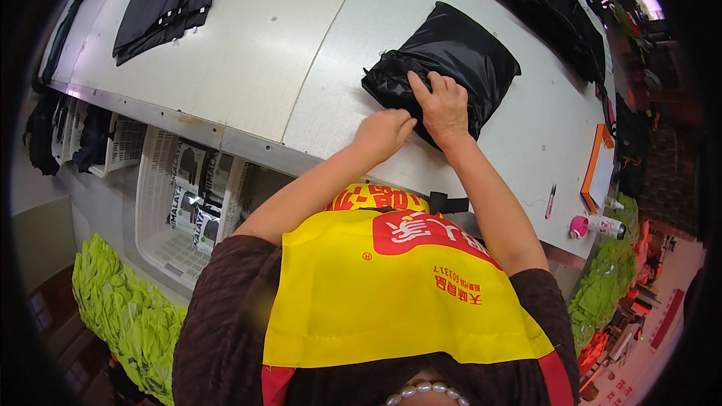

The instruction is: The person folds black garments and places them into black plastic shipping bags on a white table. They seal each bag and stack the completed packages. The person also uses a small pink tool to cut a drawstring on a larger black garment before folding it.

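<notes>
A glossy black plastic bag [459, 49], plump and crumpled at its left end, lies flat on the pale metal table [331, 98]. On the crumpled part rests my right hand [444, 109], its fingers apart and slightly bent, pressing on the plastic from above. My left hand [382, 137] is closed at the bag's near edge, fingertips pinched against it. What exactly sits between those fingertips is hidden.
Folded black garments [169, 7] lie at the far left, with more dark clothing [541, 22] at the far right. Near the right edge are a pen [550, 201], an orange-edged box [598, 165] and a small bottle [605, 227]. White baskets [154, 195] stand beneath the table.
</notes>
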Motion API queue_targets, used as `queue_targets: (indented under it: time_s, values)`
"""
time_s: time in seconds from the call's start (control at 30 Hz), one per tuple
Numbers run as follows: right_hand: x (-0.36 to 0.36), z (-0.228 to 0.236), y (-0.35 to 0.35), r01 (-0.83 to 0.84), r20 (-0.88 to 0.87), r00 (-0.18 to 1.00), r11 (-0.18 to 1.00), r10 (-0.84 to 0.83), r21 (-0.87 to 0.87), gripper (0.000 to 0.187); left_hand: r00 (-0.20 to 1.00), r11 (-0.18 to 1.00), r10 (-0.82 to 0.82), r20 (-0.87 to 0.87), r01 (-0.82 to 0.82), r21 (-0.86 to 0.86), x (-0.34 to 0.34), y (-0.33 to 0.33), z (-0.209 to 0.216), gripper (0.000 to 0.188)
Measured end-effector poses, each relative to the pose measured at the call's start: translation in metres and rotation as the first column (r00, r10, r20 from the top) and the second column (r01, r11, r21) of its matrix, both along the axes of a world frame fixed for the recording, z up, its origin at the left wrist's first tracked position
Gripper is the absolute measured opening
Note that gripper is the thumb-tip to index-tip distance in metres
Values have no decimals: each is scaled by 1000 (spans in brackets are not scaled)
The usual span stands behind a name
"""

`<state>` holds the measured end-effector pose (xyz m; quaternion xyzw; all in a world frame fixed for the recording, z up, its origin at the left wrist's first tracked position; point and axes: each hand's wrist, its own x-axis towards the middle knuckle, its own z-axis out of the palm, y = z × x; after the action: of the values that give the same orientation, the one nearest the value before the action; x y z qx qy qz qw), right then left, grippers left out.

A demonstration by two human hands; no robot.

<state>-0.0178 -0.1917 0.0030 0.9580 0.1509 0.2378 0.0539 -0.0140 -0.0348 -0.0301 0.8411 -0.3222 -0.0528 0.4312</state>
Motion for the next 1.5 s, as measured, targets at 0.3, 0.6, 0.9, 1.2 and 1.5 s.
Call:
queue_targets:
  time_s: [0.3, 0.6, 0.9, 1.2, 1.5]
  values:
    - [2, 14, -7, -44, -135, 989, 991, 62, 127, 49, 802, 966, -141, 580, -17, 257, 8, -10, 6, 17]
    - [9, 18, -11, -75, -161, 981, 982, 104, 175, 47, 819, 879, -213, 533, -77, 470, 14, -16, -13, 11]
    - [8, 34, -13, -1, -360, 928, 967, 96, 254, 60, 706, 891, -244, 665, -106, 441, 10, -3, -10, 6]
    - [6, 28, -16, -39, -312, 941, 957, 132, 289, 69, 841, 964, 161, 517, -247, 102, 20, 29, -3, 10]
    - [2, 27, -13, -16, -298, 949, 962, 101, 274, 70, 890, 957, 286, 356, -287, -52, 51, 42, 5, 17]
